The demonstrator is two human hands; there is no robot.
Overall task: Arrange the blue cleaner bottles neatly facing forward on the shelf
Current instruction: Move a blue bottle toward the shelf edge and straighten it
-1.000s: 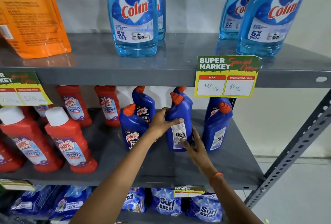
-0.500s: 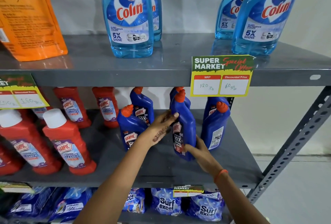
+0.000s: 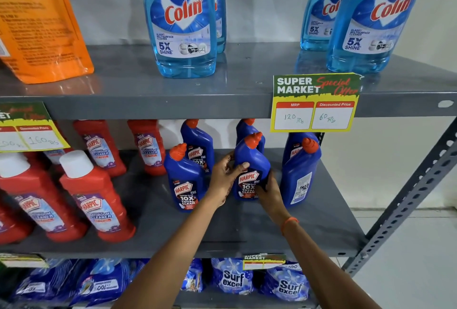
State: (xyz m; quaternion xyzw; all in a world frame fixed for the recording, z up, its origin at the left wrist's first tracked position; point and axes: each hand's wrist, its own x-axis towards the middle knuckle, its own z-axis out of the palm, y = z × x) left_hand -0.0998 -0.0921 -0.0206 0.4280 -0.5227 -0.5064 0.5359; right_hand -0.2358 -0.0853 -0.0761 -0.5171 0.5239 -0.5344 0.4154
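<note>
Several dark blue Harpic bottles with orange caps stand on the middle grey shelf (image 3: 321, 222). The front middle bottle (image 3: 251, 160) stands upright with its front label toward me; my left hand (image 3: 226, 175) grips its left side and my right hand (image 3: 268, 191) holds its lower right side. To the left, a front bottle (image 3: 184, 180) also shows its front label. On the right, a front bottle (image 3: 300, 177) shows its white back label. Three more blue bottles stand behind, one behind each: left (image 3: 197, 145), middle (image 3: 247, 129) and right (image 3: 295, 145).
Red Harpic bathroom cleaner bottles (image 3: 96, 200) fill the left of the same shelf. A price tag (image 3: 314, 103) hangs from the upper shelf edge, where light blue Colin bottles (image 3: 181, 19) and an orange pouch (image 3: 39, 22) stand. Surf Excel packs (image 3: 232, 276) lie below. A slotted upright (image 3: 408, 200) stands right.
Both hands have turned the front middle blue bottle from back label, through side-on, to front label facing me. It stands about where it was.
</note>
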